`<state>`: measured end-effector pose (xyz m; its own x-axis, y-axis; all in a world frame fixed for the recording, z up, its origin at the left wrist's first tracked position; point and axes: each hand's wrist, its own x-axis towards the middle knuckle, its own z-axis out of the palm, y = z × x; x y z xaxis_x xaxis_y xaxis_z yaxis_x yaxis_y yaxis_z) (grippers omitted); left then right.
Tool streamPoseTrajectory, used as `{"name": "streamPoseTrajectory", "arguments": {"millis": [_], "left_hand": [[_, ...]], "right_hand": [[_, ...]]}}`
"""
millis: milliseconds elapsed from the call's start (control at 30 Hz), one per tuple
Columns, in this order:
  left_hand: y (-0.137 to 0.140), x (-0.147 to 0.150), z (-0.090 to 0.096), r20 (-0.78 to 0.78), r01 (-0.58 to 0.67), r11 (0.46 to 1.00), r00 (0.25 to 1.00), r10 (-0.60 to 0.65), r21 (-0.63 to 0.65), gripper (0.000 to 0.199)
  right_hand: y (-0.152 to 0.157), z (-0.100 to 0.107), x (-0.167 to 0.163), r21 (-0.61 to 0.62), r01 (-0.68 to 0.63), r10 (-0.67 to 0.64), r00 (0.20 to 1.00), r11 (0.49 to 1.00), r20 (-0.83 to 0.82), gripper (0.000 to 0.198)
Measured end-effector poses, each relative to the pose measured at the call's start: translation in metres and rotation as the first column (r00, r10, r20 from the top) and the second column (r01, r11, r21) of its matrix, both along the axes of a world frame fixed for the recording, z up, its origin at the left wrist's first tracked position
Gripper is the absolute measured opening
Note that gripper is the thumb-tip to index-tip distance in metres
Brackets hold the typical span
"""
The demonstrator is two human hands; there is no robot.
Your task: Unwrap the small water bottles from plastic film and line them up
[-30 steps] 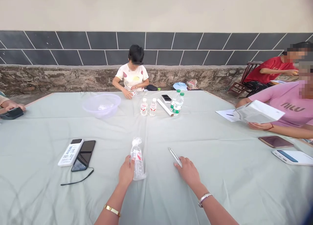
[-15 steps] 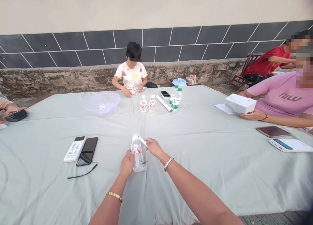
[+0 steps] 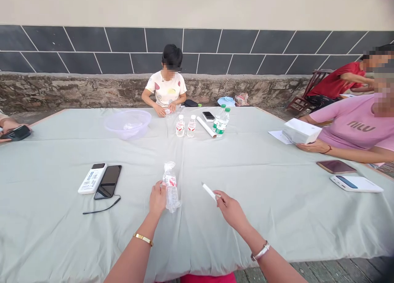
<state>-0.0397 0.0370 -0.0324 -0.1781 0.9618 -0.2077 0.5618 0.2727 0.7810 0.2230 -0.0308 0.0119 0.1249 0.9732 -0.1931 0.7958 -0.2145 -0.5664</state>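
Note:
A small clear bottle (image 3: 171, 188) with a red and white label stands or lies in front of me, covered in crinkled clear plastic film. The film bunches up around its cap end. My left hand (image 3: 158, 197) holds the bottle from its left side, fingers against the label area. Off to the right and apart from the bottle, my right hand (image 3: 231, 209) pinches a slim white pen-like tool (image 3: 209, 191) with a thin dark tip. That tip points up and left, over the cloth. Whether the tool is a pen or a knife I cannot tell.
Left of my hands lie a white power bank (image 3: 92, 179) and a black phone (image 3: 107, 182) with a strap. Farther back are a purple basin (image 3: 127, 129), two small bottles (image 3: 180, 126), a white roll (image 3: 206, 127) and green-capped bottles (image 3: 222, 122). Other people sit around the table.
My right hand has drawn the white tool away from the bottle's cap end, to the right and toward me. My left hand stays on the bottle. The view has shifted slightly.

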Motion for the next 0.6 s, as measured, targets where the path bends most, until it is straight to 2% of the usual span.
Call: {"name": "streamPoseTrajectory", "arguments": {"millis": [67,167,233,300,367,433,467,533,600], "left_hand": [[-0.001,0.004,0.006,-0.042,-0.014,1.000,0.999,0.015,0.019,0.054],[0.003,0.007,0.012,-0.138,-0.040,0.999,0.989,0.042,0.016,0.060],[0.006,0.006,0.011,-0.152,-0.067,0.998,0.986,0.069,0.021,0.046],[0.008,0.004,0.006,-0.057,-0.105,0.993,0.992,0.108,0.051,0.026],[0.009,0.002,0.000,0.056,-0.141,0.986,0.989,0.137,0.084,0.022],[0.008,0.000,-0.005,0.147,-0.168,0.978,0.978,0.150,0.120,0.026],[0.008,-0.001,-0.007,0.175,-0.179,0.975,0.972,0.154,0.134,0.028],[0.009,-0.004,-0.011,0.249,-0.229,0.960,0.951,0.185,0.161,0.028],[0.009,-0.008,-0.016,0.326,-0.311,0.934,0.913,0.244,0.173,0.027]], "right_hand": [[0.014,-0.015,0.020,0.087,0.123,-0.139,0.967,0.989,0.213,0.044],[0.025,-0.035,0.040,0.139,0.161,-0.204,0.895,0.977,0.396,0.038],[0.027,-0.042,0.040,0.180,0.135,-0.203,0.872,0.974,0.446,0.036],[0.030,-0.042,0.025,0.243,0.077,-0.176,0.890,0.967,0.420,0.037],[0.034,-0.036,-0.005,0.309,-0.029,-0.077,0.943,0.951,0.324,0.037],[0.041,-0.027,-0.047,0.361,-0.195,0.124,0.969,0.912,0.212,0.037],[0.046,-0.023,-0.069,0.391,-0.288,0.241,0.956,0.874,0.166,0.037],[0.055,-0.016,-0.109,0.423,-0.483,0.479,0.869,0.766,0.124,0.039],[0.062,-0.014,-0.134,0.397,-0.589,0.599,0.793,0.704,0.113,0.044]]}}
